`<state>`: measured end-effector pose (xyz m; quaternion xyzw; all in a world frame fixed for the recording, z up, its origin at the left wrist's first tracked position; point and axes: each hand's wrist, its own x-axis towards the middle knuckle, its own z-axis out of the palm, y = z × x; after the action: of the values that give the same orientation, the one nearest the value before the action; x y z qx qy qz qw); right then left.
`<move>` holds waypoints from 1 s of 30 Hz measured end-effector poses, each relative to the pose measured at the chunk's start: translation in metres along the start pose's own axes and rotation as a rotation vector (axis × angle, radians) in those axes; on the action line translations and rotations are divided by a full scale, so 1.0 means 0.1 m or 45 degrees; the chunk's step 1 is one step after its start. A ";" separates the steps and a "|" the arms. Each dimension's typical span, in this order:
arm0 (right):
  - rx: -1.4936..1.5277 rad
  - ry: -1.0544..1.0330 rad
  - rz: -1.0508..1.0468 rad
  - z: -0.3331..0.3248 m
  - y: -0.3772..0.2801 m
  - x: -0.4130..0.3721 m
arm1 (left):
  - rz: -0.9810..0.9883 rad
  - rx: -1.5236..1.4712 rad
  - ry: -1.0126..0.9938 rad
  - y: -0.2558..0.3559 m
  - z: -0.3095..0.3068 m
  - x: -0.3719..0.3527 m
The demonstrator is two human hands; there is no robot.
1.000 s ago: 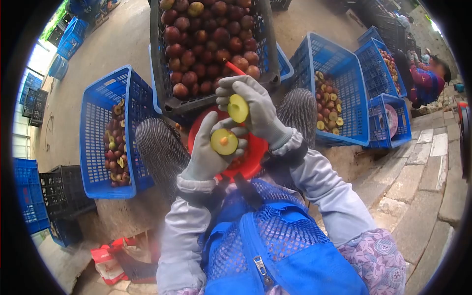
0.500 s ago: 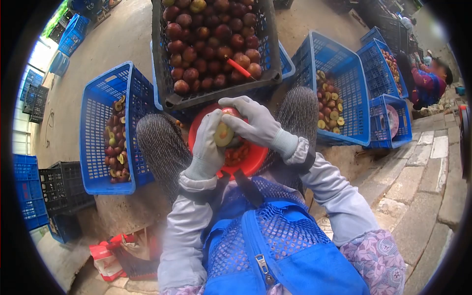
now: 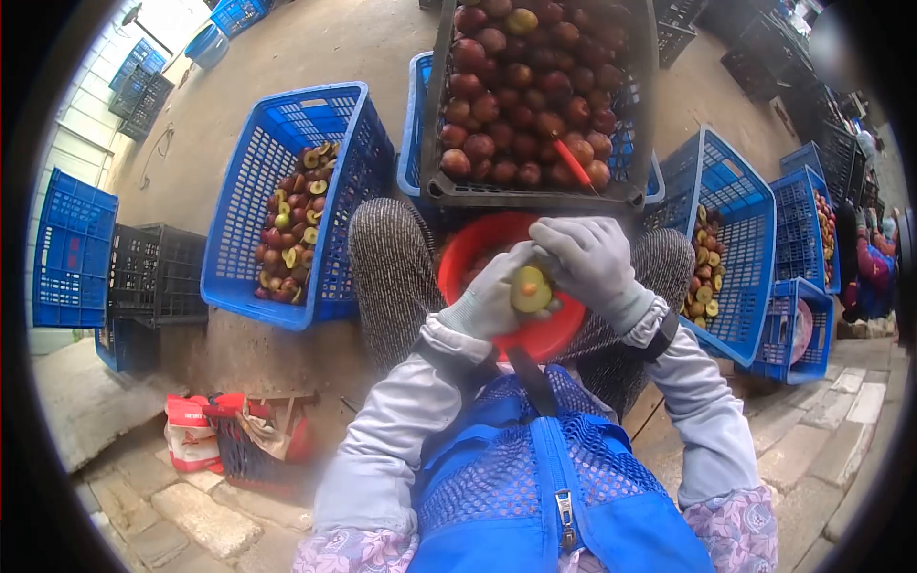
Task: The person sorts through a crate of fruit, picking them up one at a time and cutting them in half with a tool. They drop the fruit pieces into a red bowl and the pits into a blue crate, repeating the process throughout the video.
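Above a red bowl (image 3: 564, 336) between the knees, both gloved hands meet around a cut plum half (image 3: 528, 289), its green flesh and orange-brown pit area facing up. My left hand (image 3: 497, 291) wraps the plum's left side, fingers closed. My right hand (image 3: 587, 258) is curled over its upper right, fingers bent and pressed together against it. A black crate (image 3: 535, 198) full of whole dark red plums stands just beyond the bowl. On those plums lies a red-handled tool (image 3: 572, 162).
Blue crates of cut plums stand at the left (image 3: 325, 239) and right (image 3: 740, 258). Black crates (image 3: 172, 277) and a red bag (image 3: 258, 435) are farther left. Another person (image 3: 874, 263) is at the far right.
The view has turned left, so the scene sits farther right. My hands have shifted around the plum, and its cut face now shows more fully.
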<state>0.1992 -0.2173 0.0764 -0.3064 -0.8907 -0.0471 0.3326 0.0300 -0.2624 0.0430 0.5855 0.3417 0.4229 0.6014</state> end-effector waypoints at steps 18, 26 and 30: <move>0.799 -0.229 1.078 -0.12 -0.03 -0.02 | -0.038 -1.705 0.570 0.62 -0.79 -0.01; 0.724 -0.137 0.477 -0.32 -0.21 0.12 | -0.149 -0.849 0.529 0.54 -0.24 0.22; 0.470 -0.191 0.552 -0.54 -0.05 -0.08 | -0.473 -1.320 0.112 0.50 0.40 0.52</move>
<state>0.2316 -0.2411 0.1143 -0.4265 -0.8199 0.2108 0.3184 0.0818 -0.2344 0.1000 0.1242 0.2110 0.4467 0.8605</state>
